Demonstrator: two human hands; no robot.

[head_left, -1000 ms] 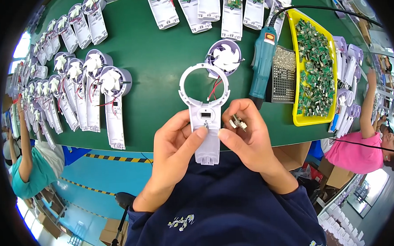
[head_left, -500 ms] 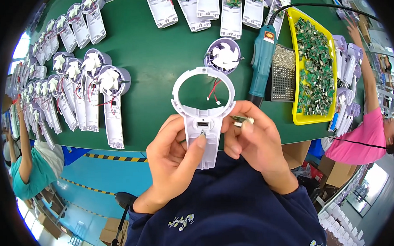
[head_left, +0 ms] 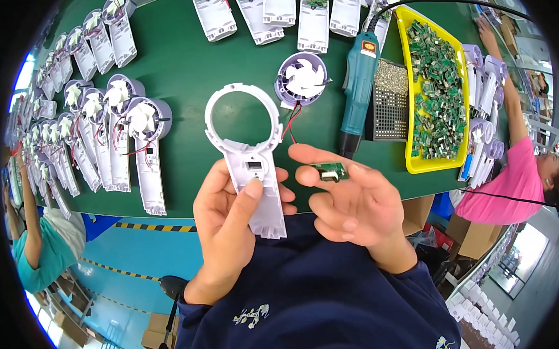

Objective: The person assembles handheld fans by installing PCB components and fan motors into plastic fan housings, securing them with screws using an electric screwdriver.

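My left hand point(head_left: 227, 222) grips a white plastic fan housing point(head_left: 265, 196) with a ring at its top, the thumb pressed near a small rectangular slot. In my right hand point(head_left: 360, 205), a small green circuit board point(head_left: 330, 171) with a metal connector is held between the fingers, apart from the housing. Just beyond, a round lilac fan unit point(head_left: 302, 79) with white blades lies on the table, its red and black wires trailing toward me. To its right lies a teal electric screwdriver point(head_left: 359, 85), its tip toward me.
A yellow tray point(head_left: 416, 163) full of green circuit boards stands at right, next to a perforated screw tray point(head_left: 389, 118) with many small screws. Rows of fan assemblies point(head_left: 149, 179) fill the left of the green table point(head_left: 185, 122). Co-workers sit at both sides, one in a pink shirt point(head_left: 505, 194).
The housing has moved left and tilted, held by my left hand alone. My right hand has drawn away from it and turned, its fingers spreading around the circuit board.
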